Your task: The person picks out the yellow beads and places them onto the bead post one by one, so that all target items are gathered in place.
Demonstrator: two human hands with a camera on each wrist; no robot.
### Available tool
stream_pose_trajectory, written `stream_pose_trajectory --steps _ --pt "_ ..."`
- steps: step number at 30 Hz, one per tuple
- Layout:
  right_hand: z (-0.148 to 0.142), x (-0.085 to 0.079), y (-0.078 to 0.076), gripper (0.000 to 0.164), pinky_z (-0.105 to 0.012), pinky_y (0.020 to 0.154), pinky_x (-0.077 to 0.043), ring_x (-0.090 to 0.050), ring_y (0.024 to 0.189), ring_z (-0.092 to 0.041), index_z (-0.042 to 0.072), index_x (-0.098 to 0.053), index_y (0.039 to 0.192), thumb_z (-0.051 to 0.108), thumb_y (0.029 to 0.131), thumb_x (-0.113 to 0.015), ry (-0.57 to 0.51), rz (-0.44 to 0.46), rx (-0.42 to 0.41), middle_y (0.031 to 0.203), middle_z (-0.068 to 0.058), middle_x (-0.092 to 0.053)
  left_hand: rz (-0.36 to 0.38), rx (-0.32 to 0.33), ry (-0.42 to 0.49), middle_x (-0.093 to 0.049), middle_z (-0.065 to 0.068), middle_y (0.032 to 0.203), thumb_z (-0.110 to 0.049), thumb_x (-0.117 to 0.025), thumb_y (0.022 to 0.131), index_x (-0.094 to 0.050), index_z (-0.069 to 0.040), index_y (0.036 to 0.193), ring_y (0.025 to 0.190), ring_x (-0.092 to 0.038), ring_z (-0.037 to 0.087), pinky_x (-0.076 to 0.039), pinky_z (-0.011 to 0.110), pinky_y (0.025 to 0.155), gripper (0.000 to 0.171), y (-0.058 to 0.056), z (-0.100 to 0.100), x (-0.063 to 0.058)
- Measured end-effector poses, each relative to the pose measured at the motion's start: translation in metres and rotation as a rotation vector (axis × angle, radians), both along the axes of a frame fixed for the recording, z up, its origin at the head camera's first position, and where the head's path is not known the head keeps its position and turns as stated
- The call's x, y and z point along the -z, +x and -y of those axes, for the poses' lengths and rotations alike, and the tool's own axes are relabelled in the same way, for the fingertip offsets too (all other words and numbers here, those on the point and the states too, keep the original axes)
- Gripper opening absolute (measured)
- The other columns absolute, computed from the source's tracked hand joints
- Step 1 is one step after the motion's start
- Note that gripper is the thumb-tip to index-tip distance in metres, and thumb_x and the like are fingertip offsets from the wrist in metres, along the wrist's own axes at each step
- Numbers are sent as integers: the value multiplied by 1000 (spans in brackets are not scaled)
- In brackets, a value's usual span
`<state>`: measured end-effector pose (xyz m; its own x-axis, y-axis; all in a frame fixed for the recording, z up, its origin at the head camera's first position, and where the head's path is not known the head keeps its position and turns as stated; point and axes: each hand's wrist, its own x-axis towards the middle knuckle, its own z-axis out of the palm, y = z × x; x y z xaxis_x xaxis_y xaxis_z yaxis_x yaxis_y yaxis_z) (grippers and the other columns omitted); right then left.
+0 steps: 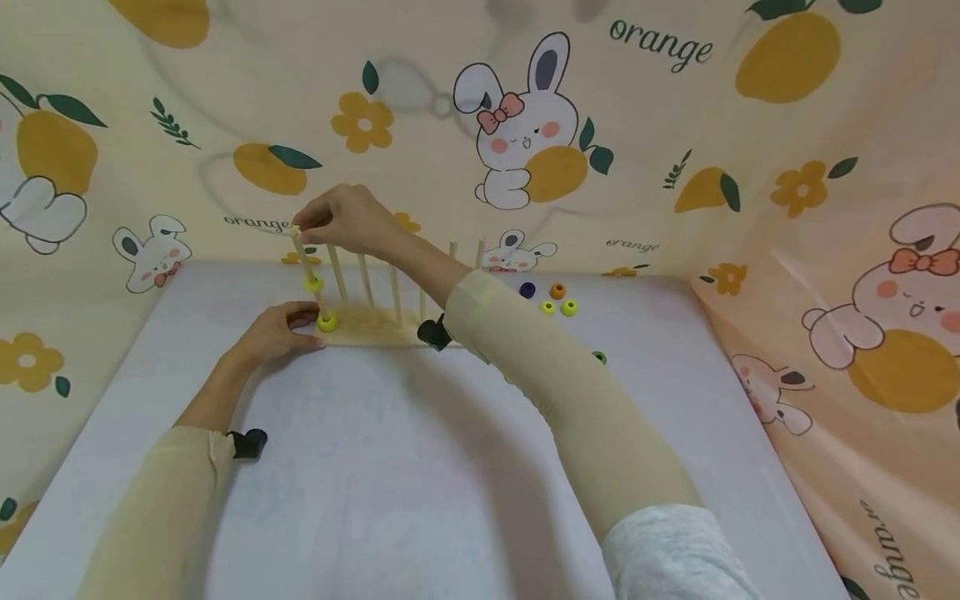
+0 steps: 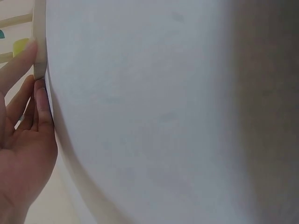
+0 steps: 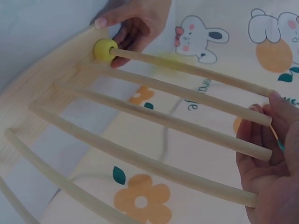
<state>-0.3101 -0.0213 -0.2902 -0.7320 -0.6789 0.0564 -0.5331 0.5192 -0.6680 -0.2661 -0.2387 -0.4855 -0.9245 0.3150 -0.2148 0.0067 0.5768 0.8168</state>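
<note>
A wooden peg stand (image 1: 367,335) with a row of upright pegs is on the white table. My left hand (image 1: 277,333) grips the left end of its base, thumb in front and fingers behind. One yellow bead (image 3: 103,49) sits at the foot of the leftmost peg (image 3: 201,71). Higher on that peg is a second yellow bead (image 1: 312,285), blurred in the right wrist view and apart from both hands. My right hand (image 1: 348,218) is at the peg's top, thumb and fingers loosely about the tip, with no bead between them.
Right of the stand lie loose beads: a dark blue bead (image 1: 527,290), an orange bead (image 1: 557,291), yellow beads (image 1: 569,307) and a green bead (image 1: 599,357). My right sleeve (image 1: 555,375) covers part of the stand. Behind hangs a printed cloth (image 1: 420,167).
</note>
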Motion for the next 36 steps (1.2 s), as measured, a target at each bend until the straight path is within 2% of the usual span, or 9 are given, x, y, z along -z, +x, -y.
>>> stream_pose_trajectory --steps 5,9,15,22,27,34,36 --pt "-5 -3 -2 28 -13 82 -51 -66 95 -2 12 -73 120 23 95 -69 -37 -21 3 111 4 -74 2 -9 -11 -43 27 148 -15 -79 86 -35 7 149 136 -42 41 -34 51 115 79 2 -2 -4" --pt "-14 -3 -3 27 -13 83 -52 -66 95 -1 12 -73 120 22 95 -69 -92 7 26 109 5 -74 13 -14 -10 -42 27 149 -14 -79 86 -35 7 148 137 -41 41 -34 51 115 79 5 -5 -3" --pt "-35 -3 -9 26 -15 84 -53 -67 94 -2 9 -74 117 20 93 -71 -191 31 80 106 6 -74 18 -25 1 -42 26 149 -12 -79 85 -35 6 149 137 -41 41 -33 50 116 79 4 -5 0" --pt "-58 -5 -15 28 -16 85 -53 -67 94 -4 6 -73 117 19 92 -73 -225 17 103 105 3 -74 -5 -15 -15 -41 27 150 -14 -80 85 -33 7 149 137 -41 42 -33 50 116 82 4 -3 -1" --pt "-76 -3 -16 28 -19 85 -55 -68 94 -9 5 -74 115 17 90 -75 -279 42 150 106 -1 -74 -2 -11 -7 -41 27 149 -13 -79 85 -34 7 149 137 -41 41 -34 50 116 81 6 -3 -4" --pt "-107 -19 3 29 -22 89 -54 -69 97 -14 0 -71 118 11 92 -72 -297 67 204 109 -8 -74 5 -26 -41 -42 26 150 -15 -79 86 -34 5 150 137 -41 40 -33 49 116 81 2 -4 -4" --pt "-115 -14 0 29 -23 90 -54 -69 97 -14 0 -71 119 11 92 -72 -311 73 224 110 -8 -73 10 -29 -44 -42 25 150 -15 -80 85 -34 4 150 137 -41 40 -33 50 116 82 1 -3 -1"
